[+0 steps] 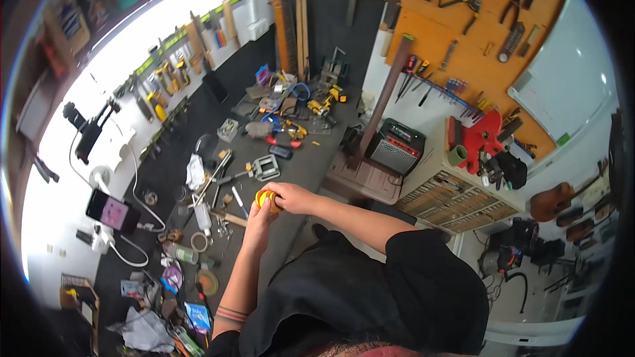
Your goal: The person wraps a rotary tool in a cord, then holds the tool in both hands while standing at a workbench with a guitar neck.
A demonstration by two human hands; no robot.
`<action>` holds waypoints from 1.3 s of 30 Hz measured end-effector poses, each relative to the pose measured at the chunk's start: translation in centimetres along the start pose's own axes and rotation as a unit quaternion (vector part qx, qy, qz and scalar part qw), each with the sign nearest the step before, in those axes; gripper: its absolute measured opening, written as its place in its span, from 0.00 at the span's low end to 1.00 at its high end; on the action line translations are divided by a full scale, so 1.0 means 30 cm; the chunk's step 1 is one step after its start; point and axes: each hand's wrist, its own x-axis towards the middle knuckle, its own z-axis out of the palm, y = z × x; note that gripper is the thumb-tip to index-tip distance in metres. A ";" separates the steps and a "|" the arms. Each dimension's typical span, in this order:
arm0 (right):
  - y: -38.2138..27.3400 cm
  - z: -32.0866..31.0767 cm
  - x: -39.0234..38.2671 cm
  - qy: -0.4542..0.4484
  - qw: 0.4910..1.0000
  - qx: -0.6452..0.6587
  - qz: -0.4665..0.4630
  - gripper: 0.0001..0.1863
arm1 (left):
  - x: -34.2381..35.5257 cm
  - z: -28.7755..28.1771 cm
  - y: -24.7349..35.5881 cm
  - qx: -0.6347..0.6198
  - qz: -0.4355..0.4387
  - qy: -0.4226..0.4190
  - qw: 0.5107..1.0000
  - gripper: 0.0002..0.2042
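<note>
The left hand [259, 222] points up toward 12 o'clock, its fingers closed about a small yellow object [265, 196] with the thumb laid along it. The right hand [292, 198] comes in from 4 o'clock and grips the same piece from the right, its fingers curled over the far edge; they hide much of it, so its exact kind cannot be told. The object is held between the two hands, over the dark workbench [305, 157].

Taking it as the clock's centre, a grey metal clamp [267, 168] lies near at 12 o'clock, and a yellow-and-black power drill [320, 108] farther off at 1. A white stick-shaped piece [237, 196] sits close by at 9; well beyond it in the same direction is a phone [108, 210] with its screen lit. A wooden handle [233, 219] lies near at 8, with a white bottle [202, 218] and a ring-shaped roll [199, 242] past it. A blue packet [198, 317] lies at 7. Well apart at 2 stands an amplifier [397, 148] with a silvery grille.
</note>
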 end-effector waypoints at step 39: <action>0.229 -0.415 0.363 -0.057 0.878 0.467 0.092 0.13 | 0.457 0.165 0.174 0.271 0.275 0.160 0.908 0.10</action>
